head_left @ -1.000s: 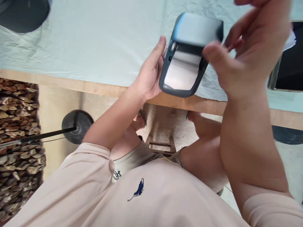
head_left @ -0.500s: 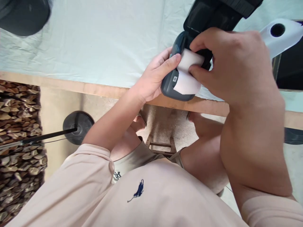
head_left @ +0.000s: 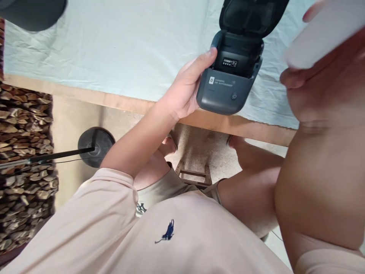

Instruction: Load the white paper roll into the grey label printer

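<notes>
My left hand [head_left: 191, 83] grips a dark grey label printer [head_left: 225, 93] by its left side, the thumb along the edge of the paper bay. Its black lid [head_left: 245, 17] is swung up and back, and the bay [head_left: 236, 53] shows a printed label inside with no roll in it. Over at the upper right, my right hand [head_left: 327, 76] is closed around a white paper roll [head_left: 322, 40]. Motion blurs that hand and roll, and part of both lies outside the view.
A pale cloth [head_left: 128, 49] covers the table, whose wooden edge [head_left: 114, 102] runs below the printer. A dark object [head_left: 37, 13] stands at the upper left. A stand with a round black base [head_left: 95, 146] is on the floor beside stacked firewood [head_left: 25, 152].
My right hand has lifted the white paper roll out of the printer and moved right with it. The printer's bay and front are now uncovered, still held in my left hand.
</notes>
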Demonstrator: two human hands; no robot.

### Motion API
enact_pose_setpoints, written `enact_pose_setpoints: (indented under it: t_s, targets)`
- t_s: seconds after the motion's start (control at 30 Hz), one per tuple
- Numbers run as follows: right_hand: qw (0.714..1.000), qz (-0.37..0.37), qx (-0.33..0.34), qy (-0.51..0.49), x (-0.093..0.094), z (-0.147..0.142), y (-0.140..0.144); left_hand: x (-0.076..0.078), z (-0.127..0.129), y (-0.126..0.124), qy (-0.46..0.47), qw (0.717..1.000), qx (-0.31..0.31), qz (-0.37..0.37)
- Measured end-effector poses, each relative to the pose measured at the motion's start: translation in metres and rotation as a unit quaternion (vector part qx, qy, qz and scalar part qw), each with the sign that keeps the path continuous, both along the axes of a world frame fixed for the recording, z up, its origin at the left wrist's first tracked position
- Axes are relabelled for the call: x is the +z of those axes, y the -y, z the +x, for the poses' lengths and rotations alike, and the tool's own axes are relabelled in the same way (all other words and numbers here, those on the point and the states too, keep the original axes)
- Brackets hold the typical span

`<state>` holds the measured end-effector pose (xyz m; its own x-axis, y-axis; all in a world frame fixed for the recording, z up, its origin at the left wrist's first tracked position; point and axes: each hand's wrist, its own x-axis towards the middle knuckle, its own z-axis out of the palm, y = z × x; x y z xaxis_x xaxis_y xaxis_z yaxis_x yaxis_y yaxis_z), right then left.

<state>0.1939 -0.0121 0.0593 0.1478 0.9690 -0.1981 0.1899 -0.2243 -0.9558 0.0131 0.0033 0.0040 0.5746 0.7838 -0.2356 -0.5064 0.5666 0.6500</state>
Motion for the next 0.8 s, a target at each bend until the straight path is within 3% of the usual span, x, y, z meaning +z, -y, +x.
enact_pose_setpoints:
  t_s: [0.07,0.2,0.33,0.43,0.57,0.7,0.8]
  targets:
    - [0.997,-0.002,-0.038,-0.068,-0.016,0.005,-0.002,0.0,0.0,-0.001,0.001,1.0,0.0,-0.014]
    - [0.995,0.077,-0.058,-0.018,-0.039,0.012,0.004,0.003,0.002,0.0,-0.011,1.0,0.0,-0.006]
    - [0.972,0.137,-0.001,0.192,-0.042,0.017,0.012,0.005,0.003,0.002,-0.029,0.999,0.004,0.014]
    - [0.948,0.099,0.003,0.301,-0.044,0.022,0.013,0.005,0.004,0.004,-0.059,0.997,0.016,0.042]
    - [0.943,0.055,0.015,0.328,-0.048,0.021,0.016,0.006,0.007,0.006,-0.082,0.994,0.037,0.064]
    - [0.947,0.066,0.027,0.315,-0.046,0.014,0.023,0.01,0.01,0.006,-0.129,0.986,0.04,0.094]
    - [0.955,0.097,0.003,0.279,-0.043,0.017,0.024,0.015,0.006,0.003,-0.265,0.946,0.017,0.185]
